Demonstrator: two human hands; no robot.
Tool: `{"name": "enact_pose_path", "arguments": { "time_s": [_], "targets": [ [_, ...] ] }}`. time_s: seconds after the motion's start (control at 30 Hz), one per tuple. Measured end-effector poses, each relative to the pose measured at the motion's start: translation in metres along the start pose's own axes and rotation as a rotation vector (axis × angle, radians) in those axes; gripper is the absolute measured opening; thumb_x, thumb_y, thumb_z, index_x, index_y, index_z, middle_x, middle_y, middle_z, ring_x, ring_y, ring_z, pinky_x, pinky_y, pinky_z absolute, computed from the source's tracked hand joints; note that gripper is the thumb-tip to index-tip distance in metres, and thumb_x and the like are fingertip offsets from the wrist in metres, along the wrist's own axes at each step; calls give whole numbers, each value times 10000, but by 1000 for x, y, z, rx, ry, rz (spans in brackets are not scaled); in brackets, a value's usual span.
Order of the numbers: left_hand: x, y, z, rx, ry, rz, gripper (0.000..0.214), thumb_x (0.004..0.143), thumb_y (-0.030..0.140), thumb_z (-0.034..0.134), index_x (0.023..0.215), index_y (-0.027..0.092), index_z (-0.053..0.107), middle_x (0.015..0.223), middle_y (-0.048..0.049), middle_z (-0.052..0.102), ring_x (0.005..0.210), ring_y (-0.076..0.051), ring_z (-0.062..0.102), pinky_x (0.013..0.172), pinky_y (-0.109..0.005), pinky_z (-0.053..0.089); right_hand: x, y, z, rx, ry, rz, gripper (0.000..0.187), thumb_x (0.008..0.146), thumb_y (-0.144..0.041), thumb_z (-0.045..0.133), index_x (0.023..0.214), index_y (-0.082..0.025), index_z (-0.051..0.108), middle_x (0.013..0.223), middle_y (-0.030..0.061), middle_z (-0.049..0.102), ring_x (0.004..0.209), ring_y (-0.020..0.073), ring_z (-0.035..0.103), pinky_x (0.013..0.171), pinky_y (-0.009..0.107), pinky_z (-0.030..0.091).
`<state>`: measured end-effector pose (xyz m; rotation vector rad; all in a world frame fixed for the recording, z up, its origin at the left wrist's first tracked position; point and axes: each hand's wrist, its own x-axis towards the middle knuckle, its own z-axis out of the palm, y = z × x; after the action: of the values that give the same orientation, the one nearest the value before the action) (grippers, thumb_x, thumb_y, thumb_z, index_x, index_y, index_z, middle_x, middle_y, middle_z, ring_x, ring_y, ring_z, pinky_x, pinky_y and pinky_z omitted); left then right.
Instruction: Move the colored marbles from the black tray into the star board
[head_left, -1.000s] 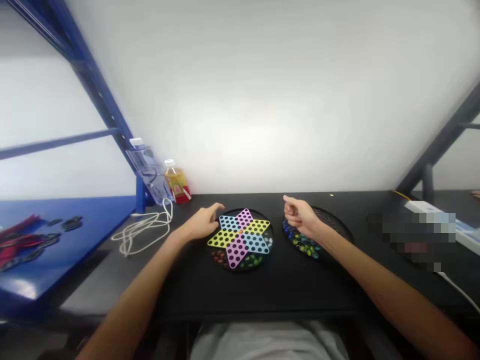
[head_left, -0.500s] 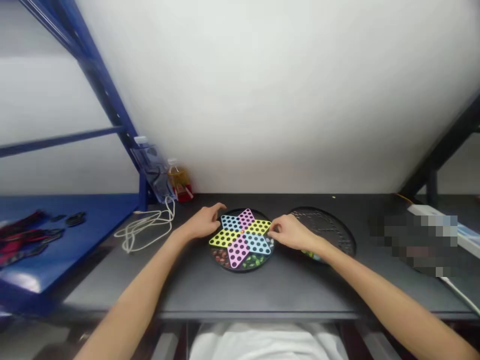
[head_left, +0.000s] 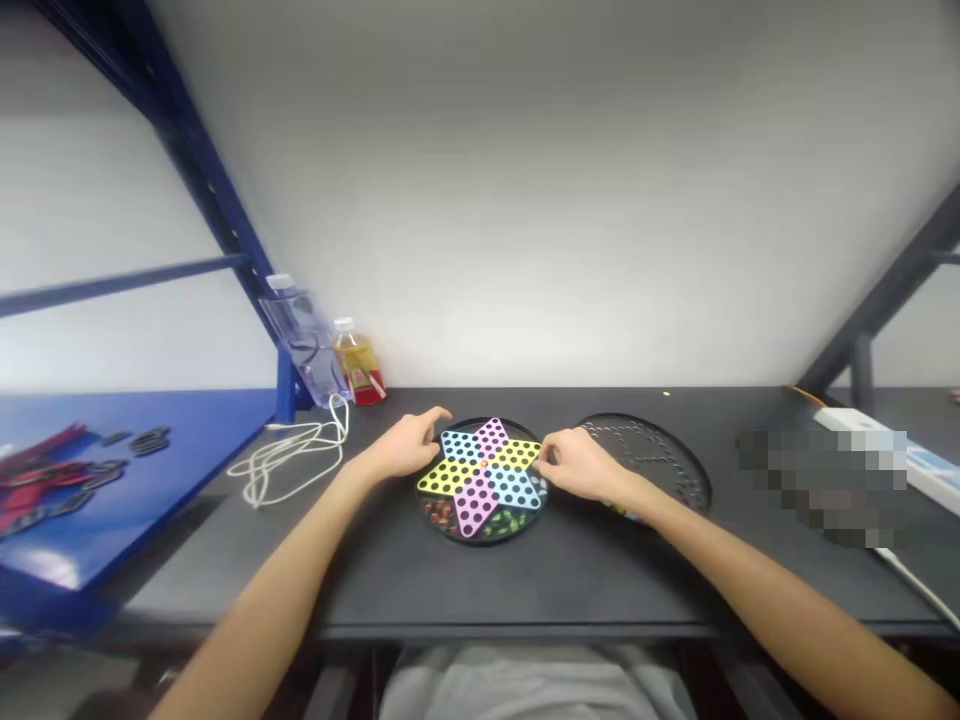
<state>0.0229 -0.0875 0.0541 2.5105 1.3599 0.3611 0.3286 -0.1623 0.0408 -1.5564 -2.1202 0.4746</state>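
A round Chinese checkers board (head_left: 477, 490) lies on the dark table, its star of pink, yellow and blue points full of holes. Loose reddish pieces (head_left: 442, 515) fill its lower left gap, and green pieces (head_left: 508, 522) the lower right one. Pale pieces (head_left: 541, 488) show at the right rim. At the upper left rim is my left hand (head_left: 405, 445), thumb and index finger apart, nothing held. My right hand (head_left: 581, 463) is closed in a pinch by the right yellow point; what its fingertips hold is hidden.
Right of the board lies a black round lid or tray (head_left: 660, 455), partly behind my right forearm. A white cable (head_left: 292, 450), a clear blue container (head_left: 307, 345) and a bottle of amber liquid (head_left: 360, 365) stand left. A white power strip (head_left: 892, 455) lies at right.
Both hands keep nearly the same place and pose. The wall looks darker at the top now.
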Motion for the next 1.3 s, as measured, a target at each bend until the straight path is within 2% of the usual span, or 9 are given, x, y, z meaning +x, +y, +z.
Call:
{"name": "enact_pose_path", "arguments": {
  "time_s": [0.1,0.2,0.27,0.37,0.47,0.67,0.83,1.1,1.3],
  "targets": [
    [0,-1,1,1,-6,-6,560,702,130,478,1258,177,520,695,14,603,624,-153,570,595,-248,388,2,7,-10,357,43,123,197,760,-355,588,722,-168,634,510,-29,480,447,89,378,451,227,259],
    [0,-1,1,11,-3,-12,550,699,127,478,1244,180,532,672,19,592,618,-153,563,590,-248,380,5,17,-19,819,-100,271,279,813,-448,482,746,-183,537,510,-68,374,389,60,200,391,210,130],
    [0,-1,1,7,-2,-8,546,700,126,476,1241,182,536,680,17,596,621,-152,565,586,-247,378,6,21,-20,924,-194,332,357,824,-525,461,702,-190,481,518,-68,355,386,55,166,387,212,89],
    [0,1,0,-1,-4,-7,545,704,124,473,1242,182,537,700,12,607,625,-151,569,582,-244,380,5,19,-17,670,-80,277,439,822,-555,505,592,-194,409,483,-66,317,404,62,220,409,219,144],
    [-1,2,-1,9,-11,-15,538,702,121,475,1232,178,547,689,13,606,621,-151,568,585,-245,381,0,10,-13,188,52,40,454,872,-479,500,540,-175,443,495,-18,429,481,94,374,500,239,256],
    [-1,3,-1,2,-7,-25,537,704,134,480,1234,177,554,699,9,604,631,-154,569,593,-247,387,-14,-4,-19,-275,-148,-190,409,990,-356,340,795,-182,655,740,72,679,668,167,596,647,259,340],
    [0,0,0,3,-6,-7,531,699,137,490,1224,174,561,686,11,599,618,-152,564,589,-249,381,-18,-14,-21,-382,-276,-237,359,994,-390,353,960,-201,656,839,83,702,753,199,645,676,263,362],
    [0,2,-1,7,-10,-10,525,707,130,480,1223,174,564,699,7,607,634,-152,571,603,-246,385,-21,-25,-12,-489,-295,-211,280,990,-327,370,1026,-167,598,878,125,687,782,234,649,673,290,379],
    [-1,2,-1,19,-21,-25,522,712,136,486,1227,173,560,700,6,612,634,-154,572,597,-247,383,-13,-2,-16,44,-126,-163,248,942,-379,472,956,-186,627,734,32,628,647,148,557,620,258,375]
  ]
}}
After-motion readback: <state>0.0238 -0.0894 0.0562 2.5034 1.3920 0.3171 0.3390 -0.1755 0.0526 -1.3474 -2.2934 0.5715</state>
